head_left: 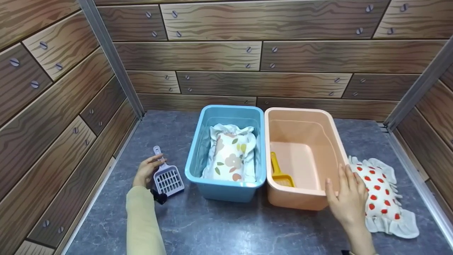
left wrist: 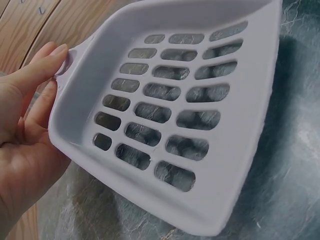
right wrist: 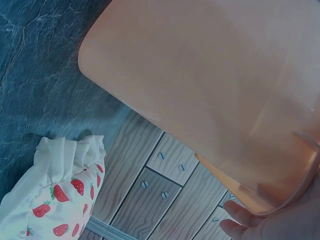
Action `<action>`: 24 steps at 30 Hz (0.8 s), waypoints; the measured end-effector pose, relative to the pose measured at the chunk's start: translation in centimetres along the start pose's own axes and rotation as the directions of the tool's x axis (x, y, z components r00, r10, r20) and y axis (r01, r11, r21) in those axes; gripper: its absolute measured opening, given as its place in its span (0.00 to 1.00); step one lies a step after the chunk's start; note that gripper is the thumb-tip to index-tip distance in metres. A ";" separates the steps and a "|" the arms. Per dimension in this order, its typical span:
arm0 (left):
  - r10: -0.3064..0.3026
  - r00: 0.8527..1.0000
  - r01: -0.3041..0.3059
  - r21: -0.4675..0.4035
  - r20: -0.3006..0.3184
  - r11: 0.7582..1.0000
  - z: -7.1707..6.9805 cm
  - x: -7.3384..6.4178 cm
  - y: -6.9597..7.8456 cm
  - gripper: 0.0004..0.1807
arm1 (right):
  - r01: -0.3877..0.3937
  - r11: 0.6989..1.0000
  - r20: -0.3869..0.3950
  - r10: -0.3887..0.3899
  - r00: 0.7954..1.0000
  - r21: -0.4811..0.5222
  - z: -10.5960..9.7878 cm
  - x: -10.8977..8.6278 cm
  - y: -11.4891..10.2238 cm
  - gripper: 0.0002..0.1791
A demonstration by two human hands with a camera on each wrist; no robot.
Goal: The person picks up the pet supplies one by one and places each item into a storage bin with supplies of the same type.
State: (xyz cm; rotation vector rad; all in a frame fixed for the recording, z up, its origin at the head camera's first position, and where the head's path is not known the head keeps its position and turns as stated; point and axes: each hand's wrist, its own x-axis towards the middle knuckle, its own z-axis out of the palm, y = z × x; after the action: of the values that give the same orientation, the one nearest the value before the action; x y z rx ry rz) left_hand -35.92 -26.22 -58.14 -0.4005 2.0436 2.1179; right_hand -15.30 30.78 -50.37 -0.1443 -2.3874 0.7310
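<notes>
My left hand pinches the neck of a pale lilac slotted litter scoop between thumb and fingers, left of the tubs. In the left wrist view the scoop's slotted pan fills most of the picture. My right hand rests with extended fingers on the right front rim of the peach tub. Inside that tub, at its left side, lies a yellow scoop. Just right of my right hand is a ruffled white pillow with red strawberries, also seen in the right wrist view.
A blue tub stands against the peach tub's left side, holding a ruffled white pillow with a flower print. Wood-patterned walls enclose the dark marbled table at the back and both sides.
</notes>
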 end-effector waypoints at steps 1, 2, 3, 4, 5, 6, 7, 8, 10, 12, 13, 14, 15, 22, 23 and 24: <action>0.004 1.000 -0.004 0.003 -0.002 1.000 0.0 0.0 0.0 0.28 | 0.001 1.000 -0.001 -0.001 1.000 0.001 0.0 0.0 0.0 0.31; 0.008 1.000 -0.008 0.008 -0.005 1.000 0.0 0.0 0.0 0.28 | 0.001 1.000 -0.002 -0.001 1.000 0.002 0.0 0.0 0.0 0.31; 0.010 1.000 -0.010 0.012 -0.012 1.000 -0.1 0.0 0.0 0.27 | 0.004 1.000 -0.005 -0.004 1.000 0.002 0.0 0.0 0.0 0.31; 0.016 1.000 -0.015 0.015 -0.013 1.000 -0.1 0.0 0.0 0.27 | 0.006 1.000 -0.006 -0.006 1.000 0.002 0.0 0.0 0.0 0.31; 0.021 1.000 -0.021 0.018 -0.013 1.000 -0.1 0.0 0.0 0.27 | 0.008 1.000 -0.006 -0.008 1.000 0.002 0.0 0.0 0.0 0.31; 0.026 1.000 -0.026 0.017 -0.013 1.000 -0.1 0.0 0.0 0.27 | 0.008 1.000 -0.005 -0.008 1.000 0.001 0.0 0.0 0.0 0.31; 0.028 1.000 -0.027 0.011 -0.015 1.000 -0.1 -0.1 0.0 0.27 | 0.009 1.000 -0.005 -0.009 1.000 -0.001 0.0 0.0 0.0 0.31; 0.029 0.999 -0.029 0.005 -0.016 1.000 -0.2 -0.1 -0.1 0.28 | 0.009 1.000 -0.004 -0.009 1.000 -0.002 0.0 0.0 0.0 0.31; 0.026 0.999 -0.026 -0.014 -0.019 1.000 -0.2 -0.2 -0.1 0.28 | 0.009 1.000 -0.002 -0.009 1.000 -0.004 0.0 0.0 0.0 0.31; 0.022 0.999 -0.023 -0.030 -0.030 0.999 -0.3 -0.3 -0.1 0.28 | 0.008 1.000 -0.001 -0.008 1.000 -0.003 0.0 0.0 0.0 0.31; 0.023 0.999 -0.024 -0.036 -0.035 0.999 -0.4 -0.4 -0.1 0.27 | 0.009 1.000 -0.002 -0.009 1.000 -0.002 0.0 0.0 0.0 0.31; 0.023 0.999 -0.024 -0.041 -0.039 0.999 -0.5 -0.4 -0.1 0.28 | 0.010 1.000 -0.003 -0.010 1.000 0.000 0.0 0.0 0.0 0.31; 0.028 0.999 -0.030 -0.040 -0.042 0.999 -0.6 -0.4 0.0 0.28 | 0.009 1.000 -0.005 -0.009 1.000 0.000 0.1 -0.1 0.0 0.31; 0.076 0.995 -0.077 -0.011 -0.060 0.997 -0.9 -0.9 0.6 0.29 | 0.003 1.000 -0.009 -0.003 1.000 0.003 0.0 0.0 -0.1 0.31; 0.078 0.995 -0.079 -0.012 -0.064 0.997 -1.0 -0.9 0.8 0.28 | 0.002 1.000 -0.007 -0.002 1.000 0.003 0.0 0.0 -0.1 0.31; 0.081 0.994 -0.082 -0.010 -0.069 0.997 -1.0 -1.0 0.9 0.28 | 0.001 1.000 -0.004 -0.001 1.000 0.001 -0.1 0.0 -0.1 0.32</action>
State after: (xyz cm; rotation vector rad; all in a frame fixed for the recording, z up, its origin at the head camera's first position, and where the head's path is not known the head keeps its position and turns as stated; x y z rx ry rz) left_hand -35.21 -27.22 -57.03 -0.4036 2.1195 2.1943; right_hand -15.28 30.69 -50.24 -0.1435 -2.3835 0.7308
